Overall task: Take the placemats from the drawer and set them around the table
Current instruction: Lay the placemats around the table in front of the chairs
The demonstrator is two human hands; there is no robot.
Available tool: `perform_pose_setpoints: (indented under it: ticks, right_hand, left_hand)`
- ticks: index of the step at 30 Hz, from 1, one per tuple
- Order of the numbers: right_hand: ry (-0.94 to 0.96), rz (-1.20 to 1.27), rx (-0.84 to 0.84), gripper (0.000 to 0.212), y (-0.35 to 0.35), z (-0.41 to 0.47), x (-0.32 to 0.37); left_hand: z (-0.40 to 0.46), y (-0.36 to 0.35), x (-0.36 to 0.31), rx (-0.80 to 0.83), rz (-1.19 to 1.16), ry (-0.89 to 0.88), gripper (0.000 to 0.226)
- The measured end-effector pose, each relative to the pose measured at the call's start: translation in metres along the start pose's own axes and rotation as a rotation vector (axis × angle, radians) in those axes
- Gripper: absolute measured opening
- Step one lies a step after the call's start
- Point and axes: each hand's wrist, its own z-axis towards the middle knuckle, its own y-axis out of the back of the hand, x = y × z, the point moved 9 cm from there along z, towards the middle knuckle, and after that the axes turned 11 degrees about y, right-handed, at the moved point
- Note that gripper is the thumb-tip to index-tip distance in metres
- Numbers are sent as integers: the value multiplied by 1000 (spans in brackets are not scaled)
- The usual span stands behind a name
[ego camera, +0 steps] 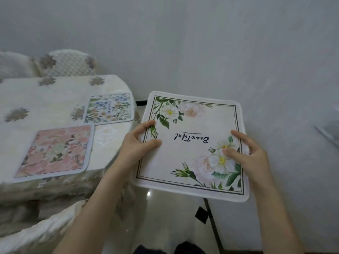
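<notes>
I hold a white placemat [190, 129] with a dark line border, white flowers and the word "Beautiful" flat in the air, to the right of the table. My left hand [135, 143] grips its left edge, thumb on top. My right hand [245, 156] grips its right edge, thumb on the flowers. Two placemats lie on the table [45, 105], which has a cream cloth with grey flower marks. A pink floral placemat [58, 151] is near the front edge. A green and blue floral placemat [110, 107] sits at the table's right corner.
A chair [67, 63] with a cream patterned cover stands behind the table against the grey wall. A second covered chair [36, 233] is at the lower left. Below the held mat lie a glossy floor and a black cable [212, 222].
</notes>
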Motion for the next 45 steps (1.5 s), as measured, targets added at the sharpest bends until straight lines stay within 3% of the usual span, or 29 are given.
perform_pose_setpoints:
  ticks: [7, 16, 34, 45]
  right_hand:
    - [11, -12, 250, 56, -37, 132, -23]
    - [-25, 44, 428, 56, -120, 278, -68]
    - [-57, 48, 599, 55, -333, 627, -95]
    - [-63, 43, 1042, 55, -530, 792, -113]
  left_hand:
    - [57, -2, -15, -230, -11, 34, 54]
    - [173, 16, -21, -418, -36, 83, 55]
    - [515, 88, -98, -607, -27, 109, 55]
    - [626, 137, -117, -1026, -190, 195, 52]
